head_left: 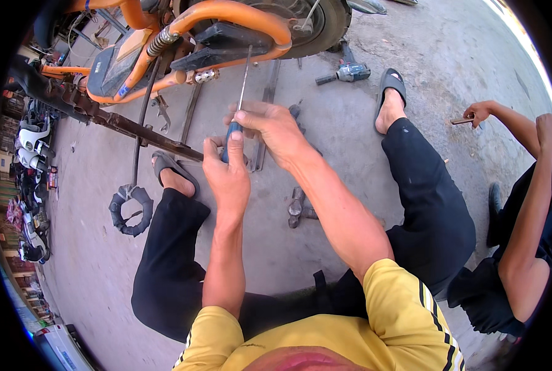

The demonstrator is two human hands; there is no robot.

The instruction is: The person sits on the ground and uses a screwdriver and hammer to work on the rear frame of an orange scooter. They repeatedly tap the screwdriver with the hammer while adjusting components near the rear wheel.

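Observation:
A long screwdriver [232, 139] with a blue handle points away from me, its slim shaft slanting up to the right. Its tip meets, or overlaps in view, a black cover [226, 37] on the orange frame [260, 20] of a motorbike. Wrapped round the rear of the handle is my left hand [228, 179], closed, thumb lying along it. My right hand [268, 128] is closed at the handle's front end, with the thumb near the base of the shaft. Some right fingers are hidden behind the screwdriver.
A teal and black impact wrench [352, 72] lies near the wheel [325, 37]. Between my legs is a hammer [296, 209]. A rusty metal bar [130, 128] and a rod with a black wrapped ring [131, 211] are at left. At right, another person's hand [478, 114] holds a short brown stick.

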